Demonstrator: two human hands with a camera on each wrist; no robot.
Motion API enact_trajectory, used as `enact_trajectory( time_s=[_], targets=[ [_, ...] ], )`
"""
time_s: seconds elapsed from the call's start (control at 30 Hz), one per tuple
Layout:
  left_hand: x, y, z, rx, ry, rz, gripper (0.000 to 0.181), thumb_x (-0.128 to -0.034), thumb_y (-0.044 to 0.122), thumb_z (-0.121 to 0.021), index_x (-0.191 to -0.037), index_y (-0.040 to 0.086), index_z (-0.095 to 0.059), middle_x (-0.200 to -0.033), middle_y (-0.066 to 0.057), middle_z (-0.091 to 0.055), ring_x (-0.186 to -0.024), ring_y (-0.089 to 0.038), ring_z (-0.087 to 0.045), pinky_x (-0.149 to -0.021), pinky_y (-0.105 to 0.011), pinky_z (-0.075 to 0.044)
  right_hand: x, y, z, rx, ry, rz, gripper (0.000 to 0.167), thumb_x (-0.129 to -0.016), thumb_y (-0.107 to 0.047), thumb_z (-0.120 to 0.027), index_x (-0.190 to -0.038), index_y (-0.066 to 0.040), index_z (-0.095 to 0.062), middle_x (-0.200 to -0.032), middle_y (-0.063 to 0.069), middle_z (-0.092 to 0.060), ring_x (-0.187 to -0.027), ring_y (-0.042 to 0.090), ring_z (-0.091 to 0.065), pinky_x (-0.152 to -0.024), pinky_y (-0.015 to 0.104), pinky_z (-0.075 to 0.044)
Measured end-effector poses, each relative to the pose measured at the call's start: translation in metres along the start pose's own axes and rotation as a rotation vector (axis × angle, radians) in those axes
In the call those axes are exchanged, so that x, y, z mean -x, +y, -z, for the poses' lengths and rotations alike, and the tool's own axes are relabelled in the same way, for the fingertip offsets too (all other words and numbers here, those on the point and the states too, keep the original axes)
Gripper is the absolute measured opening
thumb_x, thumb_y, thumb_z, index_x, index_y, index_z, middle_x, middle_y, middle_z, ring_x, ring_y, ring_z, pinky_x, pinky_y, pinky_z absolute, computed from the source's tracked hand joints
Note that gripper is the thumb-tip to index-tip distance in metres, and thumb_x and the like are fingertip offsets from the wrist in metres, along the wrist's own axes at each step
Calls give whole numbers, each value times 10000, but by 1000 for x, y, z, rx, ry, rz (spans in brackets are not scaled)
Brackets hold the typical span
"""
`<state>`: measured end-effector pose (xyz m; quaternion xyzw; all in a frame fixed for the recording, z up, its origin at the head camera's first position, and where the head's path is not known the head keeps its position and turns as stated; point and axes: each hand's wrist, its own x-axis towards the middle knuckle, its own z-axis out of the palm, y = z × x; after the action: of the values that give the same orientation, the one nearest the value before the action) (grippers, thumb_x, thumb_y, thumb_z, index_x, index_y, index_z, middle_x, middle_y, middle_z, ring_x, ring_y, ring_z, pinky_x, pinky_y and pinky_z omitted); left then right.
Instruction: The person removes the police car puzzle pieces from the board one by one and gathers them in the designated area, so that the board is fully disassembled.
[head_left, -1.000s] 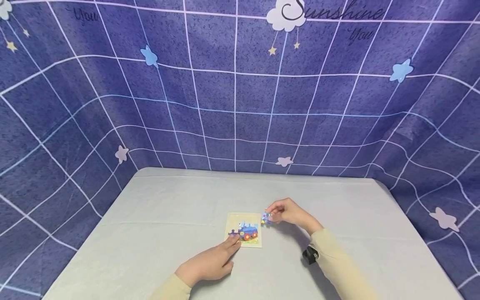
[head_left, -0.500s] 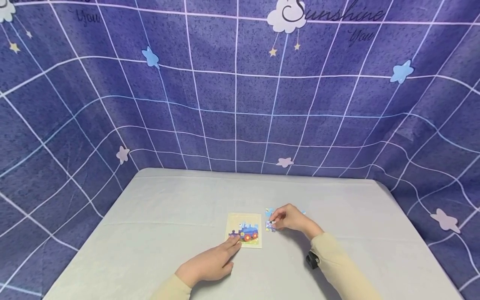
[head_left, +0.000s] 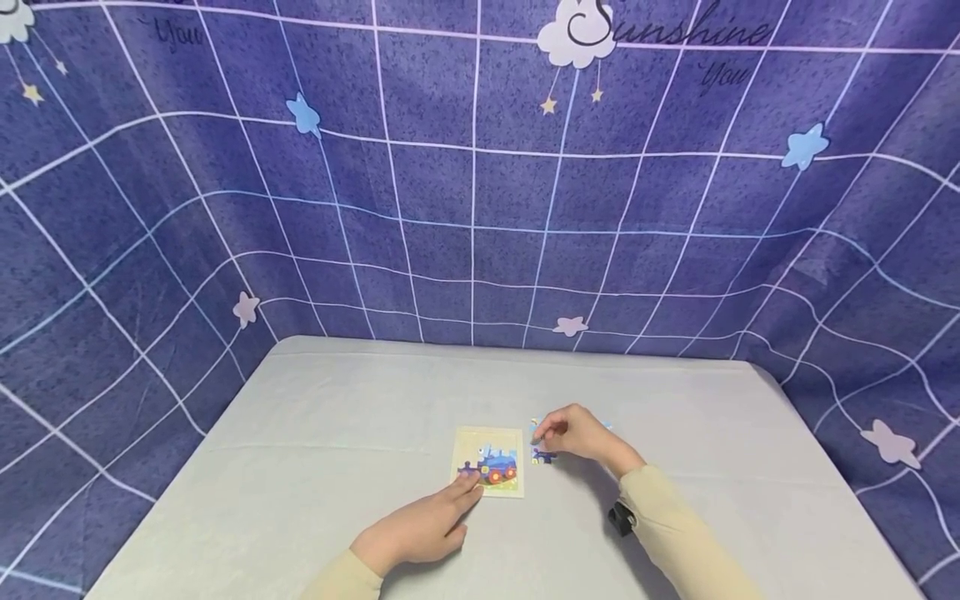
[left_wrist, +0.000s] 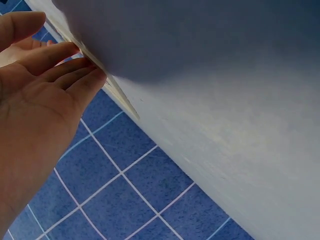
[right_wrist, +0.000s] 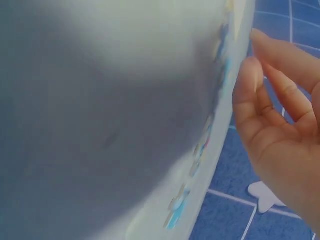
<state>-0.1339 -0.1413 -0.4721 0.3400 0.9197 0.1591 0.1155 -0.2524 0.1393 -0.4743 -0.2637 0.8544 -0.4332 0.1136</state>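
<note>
Left hand (head_left: 420,523): extended fingers rest on a flat, cream, square tray (head_left: 467,439). Right hand (head_left: 577,432): bent fingers, tips slightly apart, above printed, knob-edged jigsaw pieces (head_left: 542,457)

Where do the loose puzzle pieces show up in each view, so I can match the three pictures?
Head: loose puzzle pieces just right of the puzzle board, partly hidden by the right hand.
Left wrist: none that I can make out.
Right wrist: nearly edge-on, in a blurred line right of centre.
Shared landmark: the blue gridded cloth appears in all three.
</note>
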Motion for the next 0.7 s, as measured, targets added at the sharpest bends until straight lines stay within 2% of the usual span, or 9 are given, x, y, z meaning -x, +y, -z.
enact_trajectory(
  time_s=[0.13,0.27,0.47,0.7],
  targets=[
    [1,0,-1,3,7,-4,511,-937,148,-532,-1402,-46,-447,-1505,-210,-346,-1392,-311,-334,-1122,-414,-325,-8,-9,-9,-61,-29,25,171,-801,25,-715,-967,68,-705,-754,90,-650,-640,67,-517,-574,166,-460],
    [1,1,0,3,7,-7,514,-934,147,-537,-1401,-47,-448,-1505,-212,-344,-1391,-314,-334,-1120,-423,-327,-17,-18,-24,-77,-72,42,252,-800,25,-715,-1041,90,-680,-770,112,-670,-637,55,-548,-603,174,-495],
    [1,1,-1,19,-9,-7,518,-936,142,-537,-1406,-51,-437,-1514,-214,-325,-1400,-318,-315,-1124,-430,-317,-28,-26,-44,-38,-129,35,359,-774,21,-729,-1108,119,-641,-746,90,-671,-614,48,-537,-592,171,-478],
    [0,-2,-1,18,-8,-10,521,-945,151,-526,-1413,-53,-424,-1522,-213,-309,-1405,-318,-301,-1125,-437,-309,-31,-30,-52,2,-122,-2,310,-761,25,-739,-1058,91,-678,-716,24,-640,-604,56,-523,-583,179,-468]
  ],
)
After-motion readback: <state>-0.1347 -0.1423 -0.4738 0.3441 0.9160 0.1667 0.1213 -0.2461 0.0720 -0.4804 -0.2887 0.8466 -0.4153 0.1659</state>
